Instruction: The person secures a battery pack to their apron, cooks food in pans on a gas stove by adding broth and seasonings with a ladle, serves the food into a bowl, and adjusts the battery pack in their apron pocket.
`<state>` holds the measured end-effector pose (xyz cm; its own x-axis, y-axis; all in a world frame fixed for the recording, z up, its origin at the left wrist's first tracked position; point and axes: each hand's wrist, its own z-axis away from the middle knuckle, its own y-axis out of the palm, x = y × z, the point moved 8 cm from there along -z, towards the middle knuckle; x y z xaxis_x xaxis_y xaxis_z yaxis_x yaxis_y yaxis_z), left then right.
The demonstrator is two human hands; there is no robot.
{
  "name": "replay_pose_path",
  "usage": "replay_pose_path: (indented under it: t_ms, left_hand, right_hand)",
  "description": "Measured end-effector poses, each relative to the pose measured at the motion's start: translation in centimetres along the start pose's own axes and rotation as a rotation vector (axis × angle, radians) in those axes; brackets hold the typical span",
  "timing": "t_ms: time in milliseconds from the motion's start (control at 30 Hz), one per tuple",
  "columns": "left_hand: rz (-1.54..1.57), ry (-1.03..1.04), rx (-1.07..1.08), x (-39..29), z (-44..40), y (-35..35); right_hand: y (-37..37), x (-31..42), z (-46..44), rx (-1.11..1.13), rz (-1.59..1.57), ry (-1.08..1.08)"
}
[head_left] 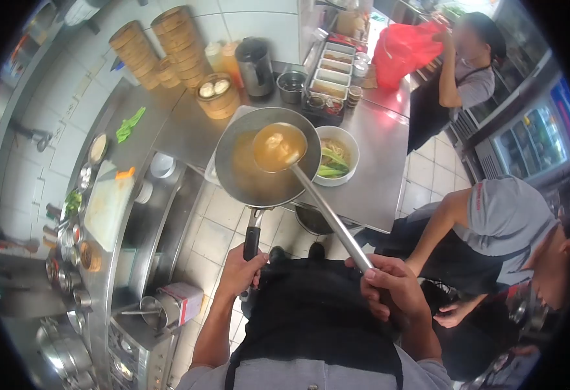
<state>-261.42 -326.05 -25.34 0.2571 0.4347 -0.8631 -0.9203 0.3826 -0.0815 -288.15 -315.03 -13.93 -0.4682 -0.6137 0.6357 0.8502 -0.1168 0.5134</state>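
Counter (376, 195): bare steel at this corner, above a tiled floor (216, 237).
Left hand (240, 272): grip wrapped round the handle of the wok (229, 179).
Right hand (396, 286): grip closed on the ladle (333, 218), its scoop of broth (268, 153) over the wok.
Bowl (355, 159): right of both, nearer the right hand.
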Motion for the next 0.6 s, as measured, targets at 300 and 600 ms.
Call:
replay_pose_path:
  t_ms: [300, 600]
  left_hand:
    - [-0.09, -0.029, 0.113, -1.4, -4.0, -4.3]
    - [-0.17, -0.028, 0.182, -2.7, -6.0, -6.7]
  right_hand:
    - [-0.1, 1.2, 0.7, -0.298, -0.149, -0.229]
    - [-3.4, -2.0, -5.1, -0.477, -0.058, -0.314]
